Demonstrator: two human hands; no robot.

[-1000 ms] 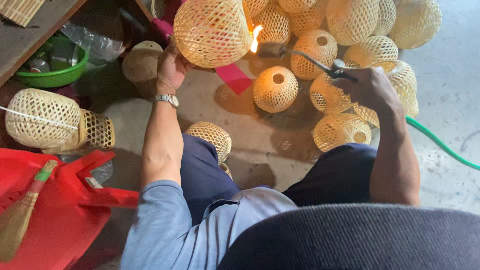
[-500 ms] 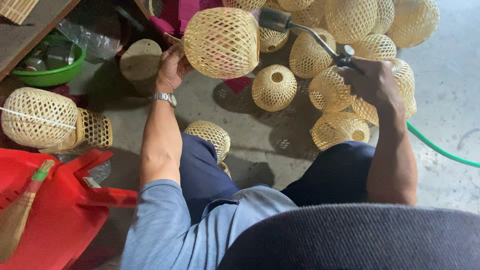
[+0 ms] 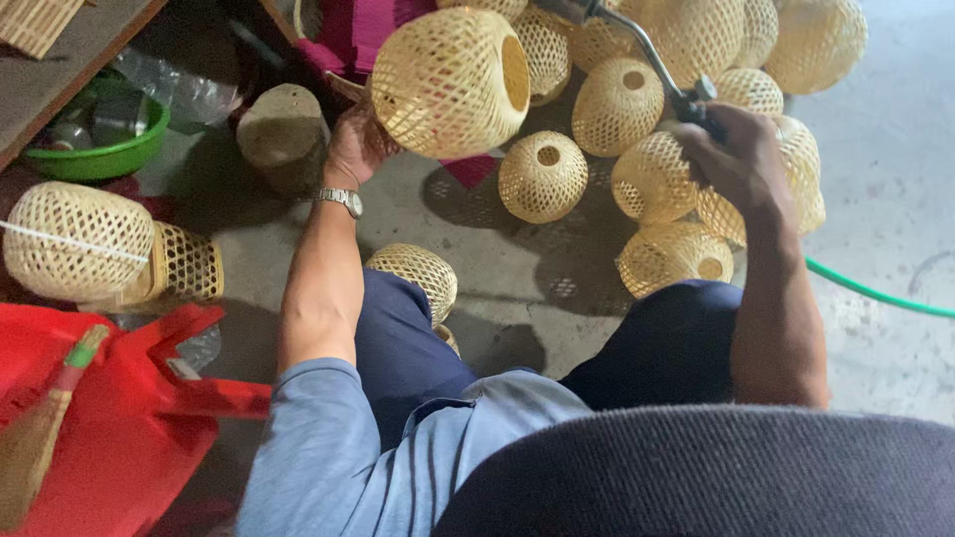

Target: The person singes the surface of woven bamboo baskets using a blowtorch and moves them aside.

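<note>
My left hand (image 3: 356, 147), a watch on its wrist, holds up a round woven bamboo basket (image 3: 450, 82) by its left side, its round opening turned right. My right hand (image 3: 734, 159) grips the handle of a metal gas torch (image 3: 637, 45) whose bent tube runs up and left to a nozzle at the top edge, above the held basket. No flame shows. Below and behind the torch lies a pile of similar woven baskets (image 3: 607, 104) on the concrete floor. A single basket (image 3: 542, 176) sits apart in front of the pile.
A green hose (image 3: 875, 293) runs across the floor at right. At left are two woven baskets (image 3: 80, 239), a red bag (image 3: 119, 418) with a small broom (image 3: 40, 438), a green bowl (image 3: 99, 154) and a wooden block (image 3: 284, 124). Another basket (image 3: 416, 273) lies by my knee.
The torch flame seen a second ago is gone. My left hand turned the basket so its opening faces right, and the torch nozzle rose toward the top edge.
</note>
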